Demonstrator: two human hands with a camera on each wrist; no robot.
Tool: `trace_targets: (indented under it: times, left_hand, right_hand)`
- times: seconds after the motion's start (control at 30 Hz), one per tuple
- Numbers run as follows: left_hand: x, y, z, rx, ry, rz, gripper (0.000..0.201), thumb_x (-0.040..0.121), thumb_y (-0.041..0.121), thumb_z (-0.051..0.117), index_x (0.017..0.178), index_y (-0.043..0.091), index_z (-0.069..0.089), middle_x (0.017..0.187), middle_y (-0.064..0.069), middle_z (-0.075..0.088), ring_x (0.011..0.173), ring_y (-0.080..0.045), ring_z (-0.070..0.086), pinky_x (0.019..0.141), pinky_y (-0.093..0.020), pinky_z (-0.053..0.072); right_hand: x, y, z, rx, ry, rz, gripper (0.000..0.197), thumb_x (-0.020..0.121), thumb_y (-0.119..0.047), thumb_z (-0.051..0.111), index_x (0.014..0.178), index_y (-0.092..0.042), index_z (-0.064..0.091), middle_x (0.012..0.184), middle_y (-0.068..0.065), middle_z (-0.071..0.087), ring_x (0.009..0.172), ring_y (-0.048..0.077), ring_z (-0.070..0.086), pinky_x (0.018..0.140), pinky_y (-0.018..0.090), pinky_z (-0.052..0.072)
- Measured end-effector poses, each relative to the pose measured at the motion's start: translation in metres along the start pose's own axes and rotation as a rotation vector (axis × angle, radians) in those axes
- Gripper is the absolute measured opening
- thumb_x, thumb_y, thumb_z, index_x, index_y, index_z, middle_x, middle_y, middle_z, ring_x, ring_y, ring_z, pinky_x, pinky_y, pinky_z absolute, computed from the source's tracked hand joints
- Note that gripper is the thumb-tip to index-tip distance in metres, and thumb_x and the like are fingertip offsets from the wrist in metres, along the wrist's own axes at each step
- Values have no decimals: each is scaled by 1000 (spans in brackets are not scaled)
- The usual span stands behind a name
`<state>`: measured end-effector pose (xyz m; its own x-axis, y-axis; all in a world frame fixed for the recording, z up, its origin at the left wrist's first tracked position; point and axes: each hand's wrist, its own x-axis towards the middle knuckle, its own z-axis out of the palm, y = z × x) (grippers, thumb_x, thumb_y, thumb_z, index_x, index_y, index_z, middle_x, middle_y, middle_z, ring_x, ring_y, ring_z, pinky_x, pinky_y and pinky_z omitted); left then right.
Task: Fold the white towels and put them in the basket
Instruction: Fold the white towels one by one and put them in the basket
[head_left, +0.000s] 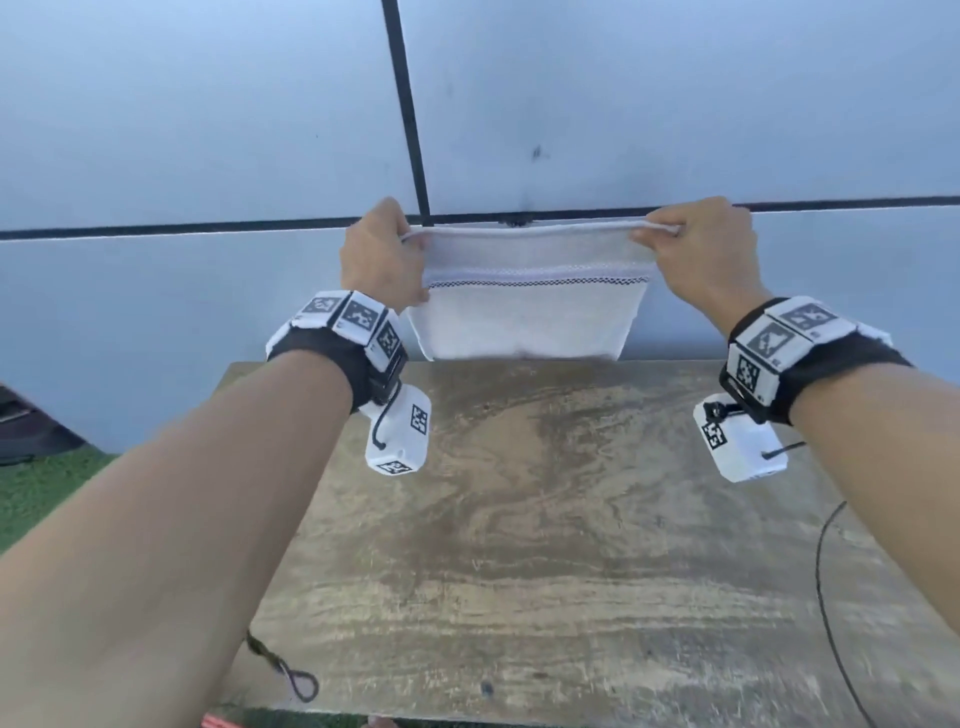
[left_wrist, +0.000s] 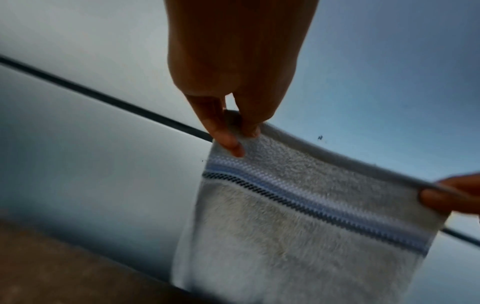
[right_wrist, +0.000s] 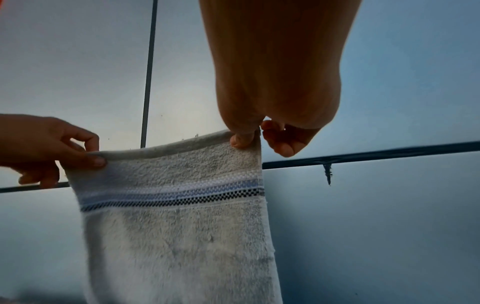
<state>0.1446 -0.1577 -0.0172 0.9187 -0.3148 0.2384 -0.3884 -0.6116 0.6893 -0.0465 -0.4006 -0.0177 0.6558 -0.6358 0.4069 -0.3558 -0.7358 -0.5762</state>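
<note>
A white towel (head_left: 524, 312) with a blue and black woven stripe hangs stretched between both hands, above the far edge of the wooden table (head_left: 519, 519). My left hand (head_left: 382, 254) pinches its upper left corner. My right hand (head_left: 696, 244) pinches the upper right corner. In the left wrist view the left hand (left_wrist: 233, 131) pinches the towel (left_wrist: 298, 226) at its corner, thumb against fingers. The right wrist view shows the right hand (right_wrist: 249, 137) pinching the towel (right_wrist: 176, 236) at its top hem. No basket is in view.
A pale grey panelled wall (head_left: 208, 130) with black seams stands right behind the table. Green turf (head_left: 41, 493) lies to the left of the table. A thin black cable (head_left: 826, 597) runs over the table's right side.
</note>
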Motion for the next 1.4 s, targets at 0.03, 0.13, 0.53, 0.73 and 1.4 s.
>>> trace_targets:
  times: [0.03, 0.13, 0.53, 0.73, 1.4]
  left_hand:
    - [1, 2, 1, -87, -13, -57, 17, 94, 17, 57, 84, 19, 43, 97, -7, 61, 62, -33, 72, 41, -27, 47]
    - [3, 5, 8, -206, 26, -35, 16, 95, 14, 55, 85, 16, 42, 95, -5, 53, 71, -23, 69, 53, -31, 52]
    - [-27, -15, -8, -95, 45, 121, 18, 97, 19, 60, 89, 9, 48, 73, 1, 47, 60, -13, 39, 50, -15, 33]
    - [-52, -36, -32, -7, -51, 146, 7, 92, 2, 52, 92, 8, 56, 75, -2, 54, 60, -17, 45, 50, -26, 36]
    - [-239, -103, -90, 248, -565, 103, 28, 97, 22, 60, 68, 19, 59, 64, -7, 51, 61, -24, 47, 57, -31, 35]
  right_hand:
    - [1, -1, 1, 22, -11, 8, 20, 91, -35, 67, 92, -18, 77, 56, -6, 52, 68, 24, 54, 65, 27, 37]
    - [4, 4, 4, 77, 1, 40, 24, 88, -39, 67, 80, -17, 72, 62, 8, 62, 71, 32, 67, 71, 36, 55]
    - [-16, 12, 0, 93, -63, -13, 21, 90, -30, 68, 84, -12, 77, 75, 17, 69, 77, 34, 65, 74, 42, 55]
    - [-46, 16, -12, 0, -144, 10, 27, 90, -36, 67, 77, -14, 74, 71, 11, 67, 67, 28, 59, 58, 32, 43]
    - [-261, 21, -73, 69, -512, 105, 16, 91, -33, 70, 96, -21, 78, 95, 1, 75, 90, 24, 67, 82, 36, 49]
